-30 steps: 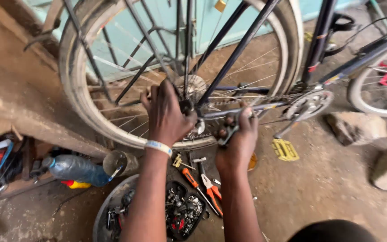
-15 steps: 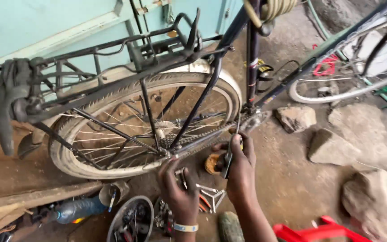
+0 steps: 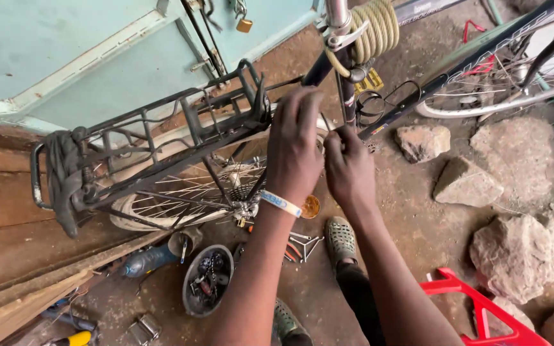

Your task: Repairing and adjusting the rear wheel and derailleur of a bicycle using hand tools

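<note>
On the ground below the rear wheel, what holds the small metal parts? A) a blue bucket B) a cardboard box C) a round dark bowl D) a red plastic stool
C: a round dark bowl lies on the ground under the rear wheel, with a chain and small metal bits inside, left of the person's left hand and forearm.

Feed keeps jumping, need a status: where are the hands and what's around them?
Both hands up at the bicycle frame beside the rear rack, grip hidden. Rear wheel below. Bowl of parts on ground underneath.
</note>
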